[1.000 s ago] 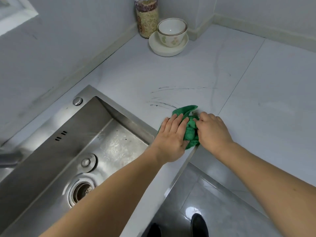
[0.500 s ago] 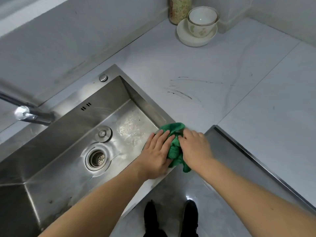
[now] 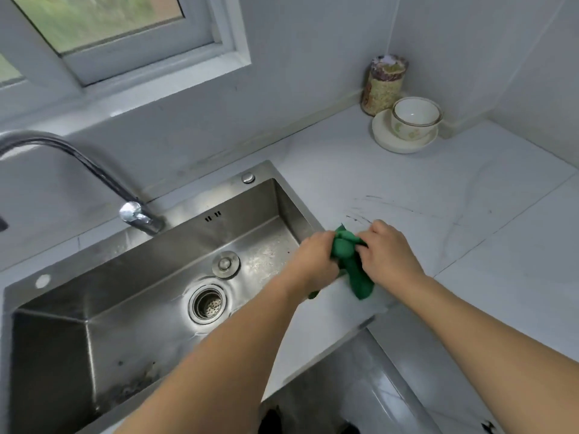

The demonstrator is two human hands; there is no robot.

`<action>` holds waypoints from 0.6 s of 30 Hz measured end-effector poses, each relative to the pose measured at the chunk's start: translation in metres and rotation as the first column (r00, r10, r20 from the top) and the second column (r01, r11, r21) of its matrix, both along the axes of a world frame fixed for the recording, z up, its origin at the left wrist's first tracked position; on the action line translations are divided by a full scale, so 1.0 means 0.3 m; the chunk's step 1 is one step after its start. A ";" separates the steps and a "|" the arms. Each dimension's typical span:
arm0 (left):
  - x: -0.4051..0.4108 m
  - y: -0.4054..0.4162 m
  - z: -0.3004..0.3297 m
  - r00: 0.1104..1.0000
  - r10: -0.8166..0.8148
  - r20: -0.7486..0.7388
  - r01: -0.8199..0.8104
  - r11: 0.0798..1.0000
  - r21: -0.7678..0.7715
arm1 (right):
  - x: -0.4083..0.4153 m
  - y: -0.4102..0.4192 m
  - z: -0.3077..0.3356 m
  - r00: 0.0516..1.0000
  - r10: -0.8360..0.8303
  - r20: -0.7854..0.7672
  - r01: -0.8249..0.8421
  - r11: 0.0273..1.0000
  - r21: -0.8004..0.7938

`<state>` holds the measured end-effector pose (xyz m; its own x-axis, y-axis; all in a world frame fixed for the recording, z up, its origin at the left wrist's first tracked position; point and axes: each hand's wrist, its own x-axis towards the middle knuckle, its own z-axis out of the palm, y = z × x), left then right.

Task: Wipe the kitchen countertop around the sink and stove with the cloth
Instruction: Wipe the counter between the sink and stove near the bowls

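A green cloth [image 3: 351,258] is bunched between both hands at the sink's front right corner, one end hanging down over the counter strip. My left hand [image 3: 313,261] grips its left side with curled fingers. My right hand [image 3: 388,252] grips its right side. The white countertop [image 3: 407,189] stretches to the right and back, with dark streak marks [image 3: 363,217] just beyond the hands. The steel sink [image 3: 163,302] lies to the left, with its drain [image 3: 208,303] in the middle. No stove is in view.
A curved tap [image 3: 138,214] hangs over the sink's back left. A bowl on a saucer [image 3: 413,120] and a jar [image 3: 383,84] stand in the far corner. A window [image 3: 119,32] is above the sink. The counter edge drops to the floor [image 3: 360,386] in front.
The hands went from flat on the cloth to gripping and lifting it bunched between them. The view has tilted up, and the tap and window have come into sight.
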<state>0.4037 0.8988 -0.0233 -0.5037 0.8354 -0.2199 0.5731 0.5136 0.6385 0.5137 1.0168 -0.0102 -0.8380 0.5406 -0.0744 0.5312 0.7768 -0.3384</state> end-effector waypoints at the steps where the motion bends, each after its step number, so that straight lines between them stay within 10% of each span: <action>1: -0.017 -0.020 0.043 0.994 0.078 0.073 -0.081 0.996 0.033 | -0.035 0.004 0.040 0.999 0.044 -0.025 -0.044 0.999 -0.001; 10: -0.236 -0.059 0.149 0.837 0.448 0.314 -0.496 0.863 0.092 | -0.249 -0.005 0.252 0.912 -0.022 -0.409 -0.056 0.982 -0.178; 18: -0.598 0.290 -0.002 0.716 0.664 0.218 -0.682 0.731 0.013 | -0.389 0.218 0.136 0.999 -0.034 -0.016 0.031 0.992 -0.124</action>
<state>0.2243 0.9858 -0.0237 -0.8972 0.3115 -0.3131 -0.0360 0.6549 0.7549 0.3971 1.0822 0.0307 -0.8219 0.5552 -0.1274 0.5484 0.7109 -0.4402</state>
